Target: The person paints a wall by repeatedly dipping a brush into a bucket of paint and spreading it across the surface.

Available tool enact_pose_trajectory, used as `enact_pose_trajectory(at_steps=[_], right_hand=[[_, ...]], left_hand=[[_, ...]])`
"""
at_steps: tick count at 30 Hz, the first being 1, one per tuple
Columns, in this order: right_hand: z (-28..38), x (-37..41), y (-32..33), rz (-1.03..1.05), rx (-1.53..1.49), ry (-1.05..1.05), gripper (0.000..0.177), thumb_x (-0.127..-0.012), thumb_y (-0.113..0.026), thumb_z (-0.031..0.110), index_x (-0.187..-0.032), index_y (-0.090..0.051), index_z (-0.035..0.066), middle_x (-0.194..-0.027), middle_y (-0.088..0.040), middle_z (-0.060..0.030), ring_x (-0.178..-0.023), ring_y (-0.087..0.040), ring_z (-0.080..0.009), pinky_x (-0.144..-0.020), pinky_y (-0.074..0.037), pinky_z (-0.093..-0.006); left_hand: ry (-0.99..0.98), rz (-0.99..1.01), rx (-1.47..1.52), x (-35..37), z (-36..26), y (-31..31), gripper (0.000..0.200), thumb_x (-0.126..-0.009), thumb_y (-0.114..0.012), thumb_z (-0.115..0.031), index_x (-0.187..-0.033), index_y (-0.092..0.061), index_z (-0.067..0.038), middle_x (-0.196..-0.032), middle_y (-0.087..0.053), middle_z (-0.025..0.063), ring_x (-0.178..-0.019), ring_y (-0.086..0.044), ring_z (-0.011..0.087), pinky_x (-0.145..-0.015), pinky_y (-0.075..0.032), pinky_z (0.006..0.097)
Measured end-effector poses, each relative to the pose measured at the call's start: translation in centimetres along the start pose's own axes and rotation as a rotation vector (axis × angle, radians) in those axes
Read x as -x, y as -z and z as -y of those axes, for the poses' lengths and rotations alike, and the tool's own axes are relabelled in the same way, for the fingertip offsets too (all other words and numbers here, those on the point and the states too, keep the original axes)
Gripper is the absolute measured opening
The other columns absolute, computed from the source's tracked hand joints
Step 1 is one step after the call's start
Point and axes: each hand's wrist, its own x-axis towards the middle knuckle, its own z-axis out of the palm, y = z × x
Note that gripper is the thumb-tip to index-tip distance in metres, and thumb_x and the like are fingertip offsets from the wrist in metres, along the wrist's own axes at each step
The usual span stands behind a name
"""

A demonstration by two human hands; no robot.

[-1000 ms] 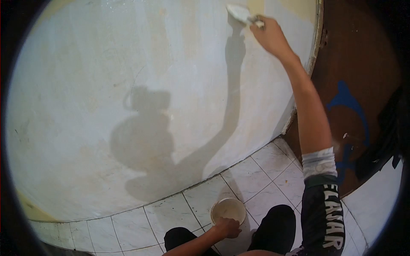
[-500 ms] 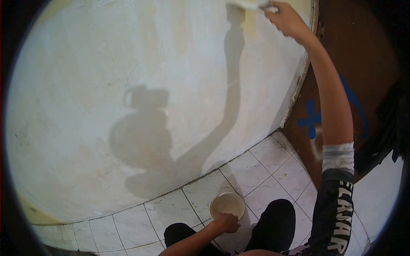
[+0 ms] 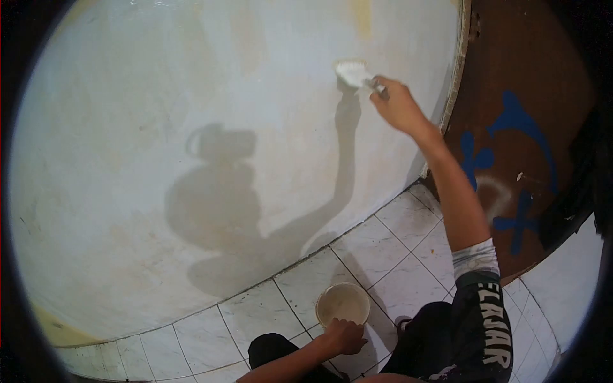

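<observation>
My right hand (image 3: 397, 105) is closed around the handle of a paintbrush (image 3: 352, 73). The brush's wide, white-coated bristles lie against the wall (image 3: 287, 127), which carries whitish paint with yellowish patches showing through. Low in the view, my left hand (image 3: 345, 336) grips the near rim of a small round bucket (image 3: 343, 302) between my knees. Pale liquid, whitish-beige, shows inside the bucket. My left fingertips are partly hidden at the rim.
White tiles (image 3: 252, 313) cover the floor up to the wall's base. On the right stands a brown door (image 3: 504, 64) with blue painted shapes, and dark cloth (image 3: 578, 172) hangs beside it. My shadow falls across the wall.
My right hand has brought the paintbrush down the wall from near the top of the view. My left hand stays at the bucket, and the view has shifted slightly.
</observation>
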Motion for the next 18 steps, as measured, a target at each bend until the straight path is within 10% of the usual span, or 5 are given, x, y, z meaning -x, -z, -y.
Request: enact_pose_trajectory(at_steps=[6,8,18], right_hand=[[-4.0,6.8,-0.4,0.215,-0.247,-0.253,0.044,-0.09,-0.062,0.014,-0.129,-0.059,-0.004,-0.078,-0.065,-0.012,-0.063,-0.056,-0.0188,-0.059,-0.048,-0.0347],[-4.6,9.0,0.4,0.333,-0.569,-0.525,0.04,-0.091,-0.062,0.008,-0.13,-0.057,-0.002,-0.067,-0.049,0.001,-0.051,-0.035,-0.0069,-0.043,-0.027,-0.0261],[-11.8,11.9,-0.4,1.008,-0.729,-0.245,0.036,-0.088,-0.067,0.012,-0.122,-0.062,0.003,-0.069,-0.052,-0.0001,-0.051,-0.036,-0.0068,-0.042,-0.028,-0.0262]], left_hand=[[-0.011,0.09,0.0,-1.6,-2.3,0.6,0.047,-0.099,-0.052,-0.043,-0.107,-0.062,0.002,-0.092,-0.069,0.0242,-0.092,-0.069,0.0402,-0.08,-0.054,0.0503],[0.008,0.071,0.027,-2.6,-2.6,0.5,0.046,-0.1,-0.052,-0.042,-0.106,-0.062,0.003,-0.091,-0.068,0.0245,-0.091,-0.068,0.0411,-0.081,-0.053,0.0506],[0.549,-0.335,0.26,-4.6,-3.1,1.6,0.035,-0.094,-0.059,-0.035,-0.097,-0.062,0.0,-0.087,-0.068,0.0236,-0.085,-0.066,0.0433,-0.077,-0.051,0.0518]])
